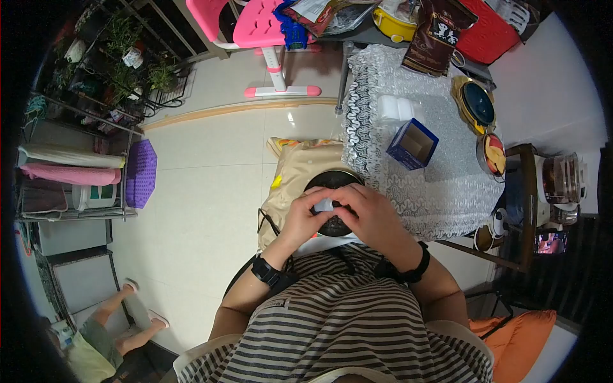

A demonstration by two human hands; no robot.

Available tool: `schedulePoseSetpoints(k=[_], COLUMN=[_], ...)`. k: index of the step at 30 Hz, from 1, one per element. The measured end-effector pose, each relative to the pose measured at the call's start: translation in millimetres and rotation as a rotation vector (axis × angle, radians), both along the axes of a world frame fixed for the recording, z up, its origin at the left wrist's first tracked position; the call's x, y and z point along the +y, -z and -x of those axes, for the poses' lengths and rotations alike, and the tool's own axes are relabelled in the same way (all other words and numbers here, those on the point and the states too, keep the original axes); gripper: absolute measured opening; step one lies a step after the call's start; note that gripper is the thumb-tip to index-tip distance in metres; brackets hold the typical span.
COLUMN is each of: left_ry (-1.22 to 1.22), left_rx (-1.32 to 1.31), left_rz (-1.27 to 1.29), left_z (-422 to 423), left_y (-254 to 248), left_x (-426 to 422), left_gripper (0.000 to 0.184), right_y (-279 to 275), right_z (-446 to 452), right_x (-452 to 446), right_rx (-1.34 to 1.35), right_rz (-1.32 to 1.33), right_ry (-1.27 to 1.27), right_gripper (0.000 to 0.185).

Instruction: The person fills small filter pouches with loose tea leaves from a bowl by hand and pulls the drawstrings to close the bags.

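Near, over dark round bowl — left hand and right hand together, fingers curled nearly closed, small pale piece pinched between fingertips. Right, lace-covered table: open blue box, white packet just beyond. Farther off, brown bag at table's far end — pink chair left of it.

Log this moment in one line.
left hand: holding pale piece | right hand: on same piece | dark bowl: below hands | blue box: on table
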State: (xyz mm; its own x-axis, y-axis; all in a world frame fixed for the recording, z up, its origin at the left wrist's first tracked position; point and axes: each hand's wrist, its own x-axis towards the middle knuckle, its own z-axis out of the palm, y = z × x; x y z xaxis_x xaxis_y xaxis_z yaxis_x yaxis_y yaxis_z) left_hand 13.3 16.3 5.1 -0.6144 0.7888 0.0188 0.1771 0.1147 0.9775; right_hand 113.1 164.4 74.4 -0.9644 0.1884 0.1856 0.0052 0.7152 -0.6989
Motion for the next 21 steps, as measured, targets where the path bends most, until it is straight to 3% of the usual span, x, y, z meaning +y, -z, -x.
schedulePoseSetpoints(k=[6, 8, 11, 21], left_ry=[0.019, 0.031, 0.060, 0.088], left_rx=[-0.097, -0.350, -0.485, -0.444], left_rz=[-0.046, -0.110, -0.100, -0.167], left_z=[0, 1, 3, -1], left_y=[5, 4, -2, 9], left_x=[-3, -4, -4, -5], left_gripper=[0.040, 0.041, 0.041, 0.044], right_y=[-2, 0, -2, 0], right_z=[-5, -7, -12, -9], right_x=[2, 8, 9, -2], right_rx=[0.015, 0.085, 0.079, 0.085], right_rz=[0.183, -0.011, -0.130, -0.158], right_ry=[0.017, 0.038, 0.043, -0.032], right_gripper=[0.027, 0.028, 0.025, 0.025])
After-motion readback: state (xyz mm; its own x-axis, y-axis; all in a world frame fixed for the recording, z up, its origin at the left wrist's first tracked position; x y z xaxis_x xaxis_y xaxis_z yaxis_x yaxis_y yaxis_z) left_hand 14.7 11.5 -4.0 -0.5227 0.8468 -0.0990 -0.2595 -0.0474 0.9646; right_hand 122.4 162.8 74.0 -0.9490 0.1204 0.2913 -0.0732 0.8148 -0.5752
